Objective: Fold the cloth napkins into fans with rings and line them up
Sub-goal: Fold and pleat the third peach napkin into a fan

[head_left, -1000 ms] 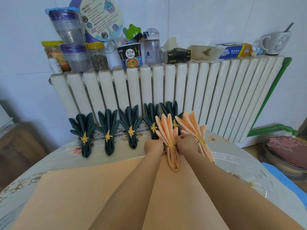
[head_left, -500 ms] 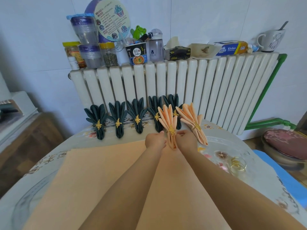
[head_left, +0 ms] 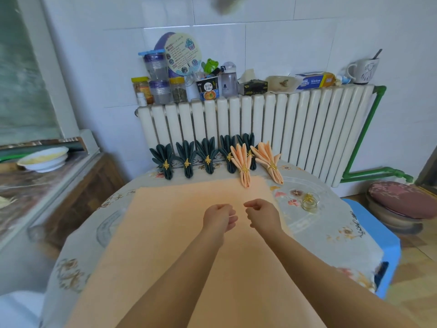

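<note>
While peach fan lies ahead, both hands' fingers loosely curled, empty.

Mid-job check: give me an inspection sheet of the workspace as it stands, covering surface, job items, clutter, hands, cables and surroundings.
Surface: round table under a floral cover, with flat peach cloths spread across the middle.
Job's things: five dark green fans with gold rings, lined up at the far edge; two peach fans, ringed, the near one overlapping the green row, the right one tilted; spare gold rings to the right on the table.
Clutter: jars, cup noodles, bottle, boxes and a mug on the radiator.
Hands: left hand and right hand hover over the cloth, fingers loosely curled, holding nothing.
Cables: nothing seen.
Surroundings: tiled wall, green pipe, cushioned stool, bowl on the left counter.
</note>
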{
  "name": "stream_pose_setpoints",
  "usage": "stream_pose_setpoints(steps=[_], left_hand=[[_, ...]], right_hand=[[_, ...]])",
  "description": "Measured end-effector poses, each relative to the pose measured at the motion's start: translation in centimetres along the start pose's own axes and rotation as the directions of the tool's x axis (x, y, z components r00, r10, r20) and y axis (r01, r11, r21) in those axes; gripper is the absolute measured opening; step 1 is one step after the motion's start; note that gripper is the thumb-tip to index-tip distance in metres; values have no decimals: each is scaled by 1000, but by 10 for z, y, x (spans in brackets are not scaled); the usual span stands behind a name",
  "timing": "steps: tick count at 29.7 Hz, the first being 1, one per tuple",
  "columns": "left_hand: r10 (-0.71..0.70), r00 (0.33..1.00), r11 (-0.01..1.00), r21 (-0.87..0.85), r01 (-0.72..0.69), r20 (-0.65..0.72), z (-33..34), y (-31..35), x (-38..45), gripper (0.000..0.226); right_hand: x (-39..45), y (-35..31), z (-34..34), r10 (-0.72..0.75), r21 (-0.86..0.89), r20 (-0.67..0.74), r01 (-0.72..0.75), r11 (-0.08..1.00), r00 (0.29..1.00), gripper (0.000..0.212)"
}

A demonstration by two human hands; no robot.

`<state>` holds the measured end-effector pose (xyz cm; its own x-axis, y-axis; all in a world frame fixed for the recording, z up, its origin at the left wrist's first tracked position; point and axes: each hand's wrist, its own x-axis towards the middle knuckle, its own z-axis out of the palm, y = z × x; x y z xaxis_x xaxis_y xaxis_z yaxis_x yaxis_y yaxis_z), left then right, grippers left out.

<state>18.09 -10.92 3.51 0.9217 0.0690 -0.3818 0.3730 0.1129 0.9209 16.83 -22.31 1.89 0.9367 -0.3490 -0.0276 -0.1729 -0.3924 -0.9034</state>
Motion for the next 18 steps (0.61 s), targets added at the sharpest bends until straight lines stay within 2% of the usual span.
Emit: stream_pose_setpoints(steps=[7,10,13,18], left_hand=[[109,990,975,183,-124,89,-41,-35,-70,10],[130,989,937,316,-148,75,-57,-58,-95,12],[143,987,919,361,-158,69,-71,-81,-112,10],[296,946,778,542,-319,132,-90,-97,-121,7]], right_hand=[[-70,20,-7,-43,-14,89,44,999,995,24],[-101,32,-5,-89,-68,169,102,992,982,25],[-127,43,-2,-97,-78,221,116,990,971,27],[-151,55,-7,-186,-65,286,213,975,940,31]])
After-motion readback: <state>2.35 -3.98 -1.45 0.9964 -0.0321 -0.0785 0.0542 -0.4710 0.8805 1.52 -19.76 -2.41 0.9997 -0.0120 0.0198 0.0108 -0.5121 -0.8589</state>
